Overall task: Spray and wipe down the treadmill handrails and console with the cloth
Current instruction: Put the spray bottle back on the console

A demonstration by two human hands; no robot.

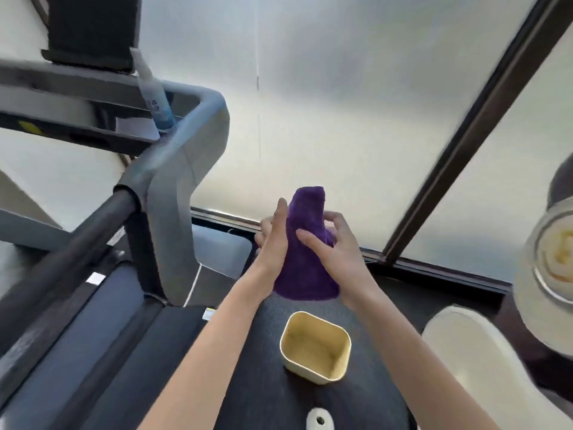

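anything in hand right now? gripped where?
The purple cloth, between both hands: the left hand lies flat against its left side, and the right hand grips its right side about mid-height.

Both hands hold a purple cloth (305, 249) upright above a dark counter (266, 383): the left hand (274, 240) lies flat against its side, fingers straight, while the right hand (333, 243) curls round it. A cream tub (315, 347) stands on the counter. A spray bottle (153, 94) sits in the treadmill console (93, 100), above the dark handrail (77, 237)
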